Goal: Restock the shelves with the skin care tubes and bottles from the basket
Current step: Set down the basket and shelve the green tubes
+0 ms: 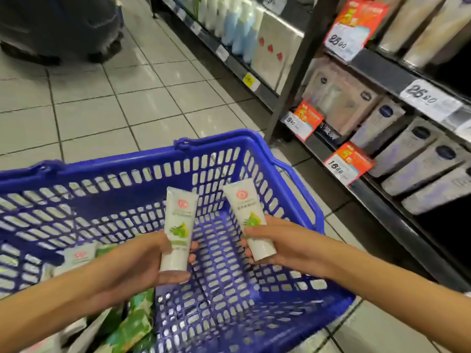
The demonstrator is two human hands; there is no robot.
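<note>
A: Hands?
B: Left hand [163, 261] fingers wrapped round a white tube [178, 230], upright. Right hand [275, 248] fingers gripping a second tube [251, 220], tilted left.
A: Where?
B: Both over the blue basket [153, 169] on the tiled floor [102, 98]. More tubes [79, 256] lie in its left end. Shelves [382, 70] to the right.

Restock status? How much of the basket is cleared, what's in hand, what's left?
Done: the right half of the blue basket shows bare mesh, so part of the load seems out already. In hand: the left hand holds one white tube, the right hand another white tube, both above the basket, not yet shelved. Left: more tubes and green packs in the basket's left end.
</note>
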